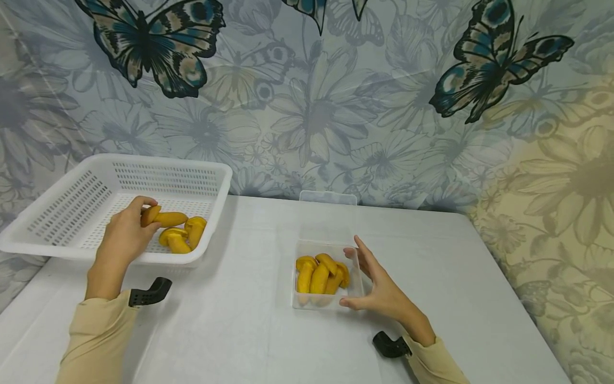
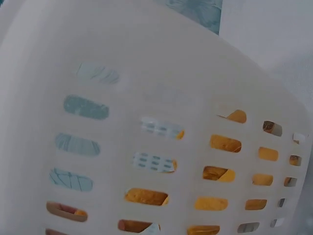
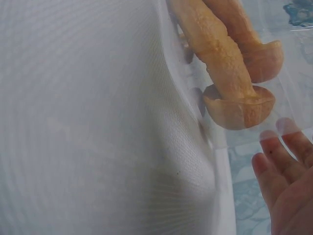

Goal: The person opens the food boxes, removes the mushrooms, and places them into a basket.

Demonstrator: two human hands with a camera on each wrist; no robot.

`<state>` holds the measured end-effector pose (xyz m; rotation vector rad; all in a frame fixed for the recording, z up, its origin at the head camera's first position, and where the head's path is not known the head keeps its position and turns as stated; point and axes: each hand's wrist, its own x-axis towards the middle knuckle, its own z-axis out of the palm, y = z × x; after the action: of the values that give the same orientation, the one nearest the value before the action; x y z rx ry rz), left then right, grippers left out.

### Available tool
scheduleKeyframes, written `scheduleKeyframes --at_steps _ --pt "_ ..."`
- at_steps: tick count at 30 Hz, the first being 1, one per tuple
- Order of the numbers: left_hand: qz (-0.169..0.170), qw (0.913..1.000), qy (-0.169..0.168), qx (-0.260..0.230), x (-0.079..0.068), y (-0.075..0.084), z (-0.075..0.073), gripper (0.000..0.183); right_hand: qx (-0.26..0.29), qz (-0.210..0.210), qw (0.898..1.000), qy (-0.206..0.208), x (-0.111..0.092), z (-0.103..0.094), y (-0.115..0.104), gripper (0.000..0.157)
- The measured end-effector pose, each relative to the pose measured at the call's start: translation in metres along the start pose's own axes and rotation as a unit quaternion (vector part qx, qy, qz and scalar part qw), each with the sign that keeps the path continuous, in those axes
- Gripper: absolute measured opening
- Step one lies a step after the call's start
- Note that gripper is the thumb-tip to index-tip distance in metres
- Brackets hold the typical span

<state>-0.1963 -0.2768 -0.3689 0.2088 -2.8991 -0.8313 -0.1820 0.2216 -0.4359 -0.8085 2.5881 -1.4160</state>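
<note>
In the head view, my left hand (image 1: 126, 230) reaches into a white slotted basket (image 1: 57, 246) and pinches a yellow toy-like mushroom (image 1: 171, 219) at one end. Two more yellow mushrooms (image 1: 178, 244) lie beside it, near the basket's right wall. My right hand (image 1: 386, 290) spans the right side of a clear plastic box (image 1: 294, 288), thumb at the front corner and fingertips at the back. Several yellow mushrooms (image 1: 318, 277) lie side by side in that box. Through the plastic, the right wrist view shows a mushroom (image 3: 239, 107) close to the fingertips (image 3: 269, 137).
The box's clear lid (image 1: 328, 198) stands raised behind it. White cloth covers the table (image 1: 240, 330), and a butterfly-patterned backdrop (image 1: 316, 106) rises at its far edge. In the left wrist view, the basket's slotted wall (image 2: 107, 171) blocks most of the hand.
</note>
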Motion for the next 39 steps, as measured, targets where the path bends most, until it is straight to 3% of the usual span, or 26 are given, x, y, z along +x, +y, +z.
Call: scheduleKeyframes --at_steps 5,9,21,31,39 --pt "-0.038 0.9992 0.001 0.011 -0.0004 0.0021 -0.0006 0.048 0.0 0.002 1.0 0.0 -0.0003 0.0002 -0.0003 0.127" --pt "-0.047 0.9988 0.002 0.014 -0.0007 0.0031 -0.0002 0.049 0.002 0.011 1.0 0.001 -0.001 0.0005 -0.001 0.127" --pt "-0.024 0.9996 -0.006 0.015 0.0009 0.0005 -0.0007 0.051 0.01 0.019 1.0 -0.002 -0.0014 0.0014 -0.0048 0.126" --pt "-0.027 0.999 -0.022 0.027 0.0019 0.0005 -0.0004 0.05 0.009 0.023 1.0 -0.002 -0.0008 0.0013 -0.0044 0.126" --pt "-0.006 0.9999 -0.003 0.016 0.0015 0.0012 0.0002 0.049 0.01 0.021 1.0 -0.001 -0.0003 0.0013 -0.0039 0.126"
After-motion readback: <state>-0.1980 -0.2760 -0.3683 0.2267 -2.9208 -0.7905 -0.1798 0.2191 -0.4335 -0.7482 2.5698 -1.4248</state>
